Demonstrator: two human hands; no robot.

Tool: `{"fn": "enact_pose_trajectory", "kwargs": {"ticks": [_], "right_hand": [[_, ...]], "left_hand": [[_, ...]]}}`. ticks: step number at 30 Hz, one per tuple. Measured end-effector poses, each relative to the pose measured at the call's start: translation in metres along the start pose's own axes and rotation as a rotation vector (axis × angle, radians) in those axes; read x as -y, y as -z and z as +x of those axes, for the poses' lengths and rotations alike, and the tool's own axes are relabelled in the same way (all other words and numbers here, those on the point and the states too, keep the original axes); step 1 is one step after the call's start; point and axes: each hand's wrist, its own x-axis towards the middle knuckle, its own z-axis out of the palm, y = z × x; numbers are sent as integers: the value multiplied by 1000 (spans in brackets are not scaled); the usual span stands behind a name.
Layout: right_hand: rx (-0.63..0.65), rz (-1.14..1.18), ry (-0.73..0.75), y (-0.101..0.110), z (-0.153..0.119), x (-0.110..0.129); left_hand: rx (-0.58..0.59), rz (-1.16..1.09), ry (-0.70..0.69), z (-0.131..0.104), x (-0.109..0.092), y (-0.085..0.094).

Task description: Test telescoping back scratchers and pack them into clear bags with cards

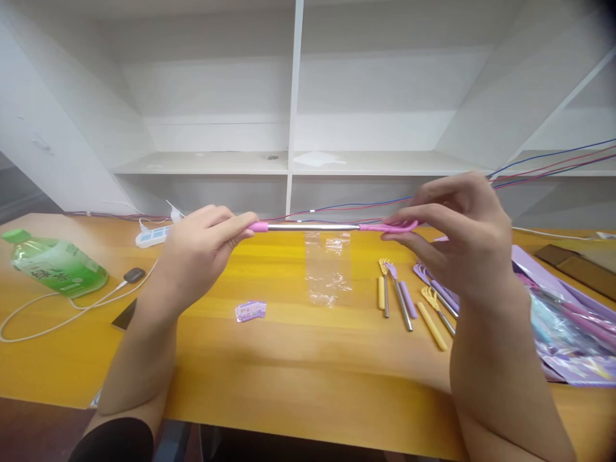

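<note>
Above the table [289, 378], the left hand [202, 253] grips the pink scratcher's [332, 227] left end and the right hand [455, 234] pinches its right; holding both ends in line should spare it bending.

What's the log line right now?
left hand: grips pink handle | right hand: pinches pink head | shaft: silver, level | table: plastic wrapper

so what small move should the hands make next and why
Perhaps a gentle outward pull by the left hand on the pink cylindrical handle: the right hand holds the pink curved claw, a silver metal rod joins both, and nearby yellow cylindrical handles lie loose.
</note>
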Motion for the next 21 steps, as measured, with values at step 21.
{"fn": "enact_pose_trajectory", "kwargs": {"ticks": [21], "right_hand": [[-30,442,-26,-5,1,13]], "left_hand": [[-146,-90,-93,4,-17,-16]]}}
